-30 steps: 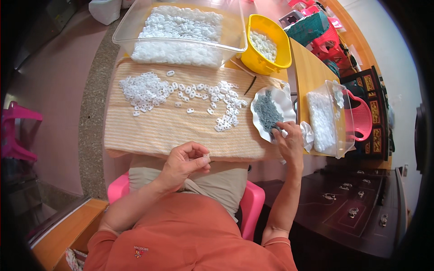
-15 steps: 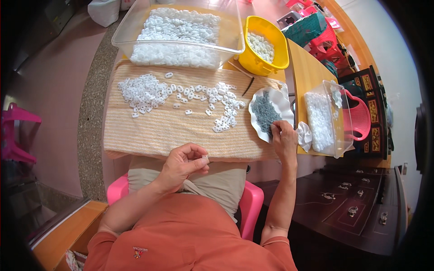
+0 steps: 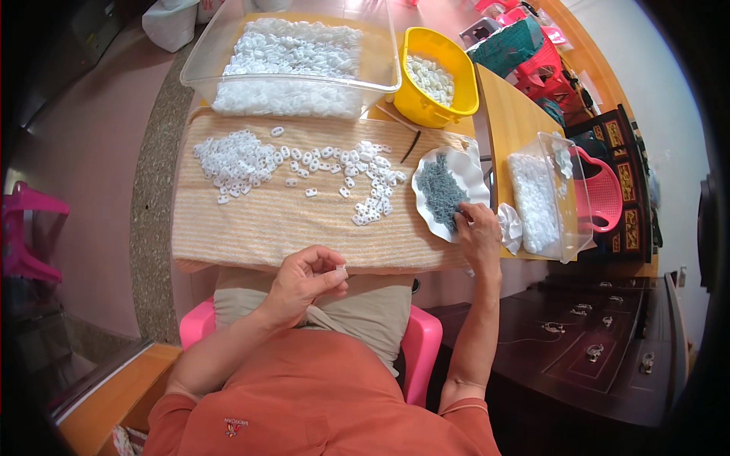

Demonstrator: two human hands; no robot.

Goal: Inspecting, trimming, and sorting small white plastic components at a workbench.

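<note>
Between thumb and fingertips, my left hand pinches a small white plastic piece above the near edge of the towel. My right hand reaches to the near right side of a white wavy-rimmed dish. Its fingers are pressed together at the edge of a heap of tiny grey-blue parts; whatever they grip is hidden. On the striped towel lies a pile of white two-holed oval pieces, with more scattered rightward to a looser cluster.
A big clear bin of white pieces stands at the back, beside a yellow tub holding off-white pieces. Right of the dish are a crumpled white wad and a clear box of white parts. A thin black stick lies behind the dish.
The view has shifted slightly, so the table things sit a little further left. Both hands keep nearly the same places, the right fingers still at the grey-blue heap.
</note>
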